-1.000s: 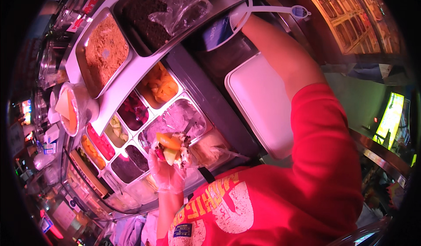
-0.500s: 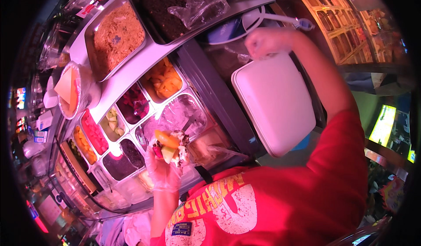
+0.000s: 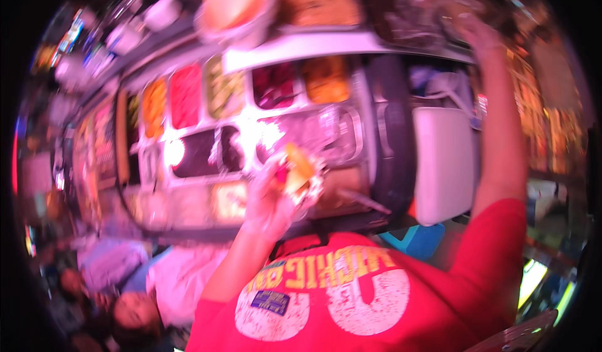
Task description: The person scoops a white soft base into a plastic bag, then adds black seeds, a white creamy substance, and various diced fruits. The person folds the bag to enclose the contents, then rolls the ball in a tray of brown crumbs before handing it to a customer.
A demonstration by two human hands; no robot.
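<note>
From my head camera, blurred all over, my left hand (image 3: 266,204) is closed around a filled wrap (image 3: 300,175), holding it up just in front of the tray bank (image 3: 244,142). The wrap sits in foil or paper, with yellow and red filling showing at its top; I cannot tell finer detail through the blur. My right arm stretches far past the right end of the tray bank, and my right hand (image 3: 480,35) is up beside a dark tray (image 3: 414,13) covered with clear film; whether its fingers are open or closed I cannot tell. The tray bank holds compartments of orange, red, green and dark purple fillings. Just right of it lies a white board (image 3: 442,164). Beyond it, a bowl (image 3: 235,10) with pale orange contents stands on the shelf. My red shirt (image 3: 370,295) fills the lower edge.
</note>
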